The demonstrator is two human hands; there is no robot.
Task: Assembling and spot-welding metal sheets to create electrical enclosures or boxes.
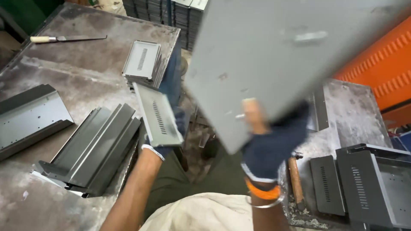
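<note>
left hand (pixel 165 143), gloved, clenched on the lower end of a small slotted grey panel (pixel 157 114), held tilted just beside the left workbench (pixel 85 77); right hand (pixel 267 145), gloved, grasping the lower edge of a large grey sheet-metal cover (pixel 274 55), raised and blurred; both parts look stiff, thin and sharp-edged; the cover likely flexes and swings; judged best gripped at folded edges; a hammer (pixel 295 179) lies on the right bench (pixel 355 111).

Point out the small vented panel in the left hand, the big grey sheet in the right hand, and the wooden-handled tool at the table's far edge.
small vented panel (pixel 157 116), head view, flat face beside the slots.
big grey sheet (pixel 274 55), head view, middle of its face.
wooden-handled tool (pixel 43 39), head view, pale handle.
</note>
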